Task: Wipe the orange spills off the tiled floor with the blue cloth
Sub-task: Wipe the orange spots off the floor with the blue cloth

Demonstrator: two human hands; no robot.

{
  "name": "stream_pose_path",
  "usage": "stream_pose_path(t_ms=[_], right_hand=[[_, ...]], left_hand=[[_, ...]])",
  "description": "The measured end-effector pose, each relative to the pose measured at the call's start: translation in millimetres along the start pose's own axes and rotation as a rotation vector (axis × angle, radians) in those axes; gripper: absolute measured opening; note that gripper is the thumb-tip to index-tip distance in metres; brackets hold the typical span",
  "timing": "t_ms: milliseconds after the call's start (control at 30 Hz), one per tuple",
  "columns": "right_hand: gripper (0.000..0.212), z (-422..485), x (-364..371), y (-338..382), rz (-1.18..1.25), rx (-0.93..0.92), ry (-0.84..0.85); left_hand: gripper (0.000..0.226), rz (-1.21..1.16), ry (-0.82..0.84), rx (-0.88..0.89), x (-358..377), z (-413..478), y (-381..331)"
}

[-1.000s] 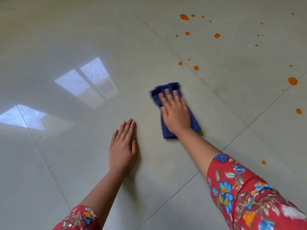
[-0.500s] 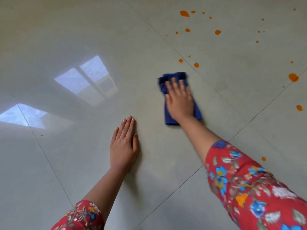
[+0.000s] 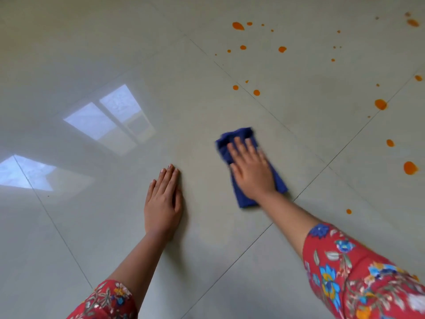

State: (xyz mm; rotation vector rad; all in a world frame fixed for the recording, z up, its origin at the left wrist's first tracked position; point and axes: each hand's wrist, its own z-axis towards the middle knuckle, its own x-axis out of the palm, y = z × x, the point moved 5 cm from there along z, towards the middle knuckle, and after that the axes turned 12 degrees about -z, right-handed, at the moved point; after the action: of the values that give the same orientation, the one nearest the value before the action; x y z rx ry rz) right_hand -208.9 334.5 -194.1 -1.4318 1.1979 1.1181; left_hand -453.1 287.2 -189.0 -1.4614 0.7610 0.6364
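A folded blue cloth (image 3: 241, 137) lies flat on the glossy pale tiled floor (image 3: 115, 226). My right hand (image 3: 251, 168) presses down on the cloth with straight, spread fingers and covers its middle. My left hand (image 3: 163, 201) rests flat on the floor to the left of the cloth, fingers together. Several orange spills dot the tiles beyond and to the right of the cloth: two small drops (image 3: 256, 92) a little past it, a larger blot (image 3: 410, 168) at the right edge, and a tiny one (image 3: 348, 211) near my right forearm.
Bright window reflections (image 3: 108, 118) shine on the tiles at the left. Dark grout lines (image 3: 305, 189) cross under the cloth's near corner. More orange drops (image 3: 238, 26) scatter across the far right tiles.
My right hand has slid the cloth back toward me, away from the two small drops. The left hand stays planted on the floor. The view has shifted a little.
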Motion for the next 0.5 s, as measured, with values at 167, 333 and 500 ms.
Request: stream_pose_path(t_ms=[167,333,500], right_hand=[[0.063,-86,13,-47,-0.021,0.332,-0.017],[0.059,-116,18,24,0.003,-0.187,-0.027],[0.057,-44,3,-57,0.063,0.288,0.005]], left_hand=[[0.061,-0.015,-0.025,0.065,0,1,-13],[0.061,-0.158,0.037,0.078,30,16,-59],[0.060,-0.071,0.221,0.176,62,9,-77]])
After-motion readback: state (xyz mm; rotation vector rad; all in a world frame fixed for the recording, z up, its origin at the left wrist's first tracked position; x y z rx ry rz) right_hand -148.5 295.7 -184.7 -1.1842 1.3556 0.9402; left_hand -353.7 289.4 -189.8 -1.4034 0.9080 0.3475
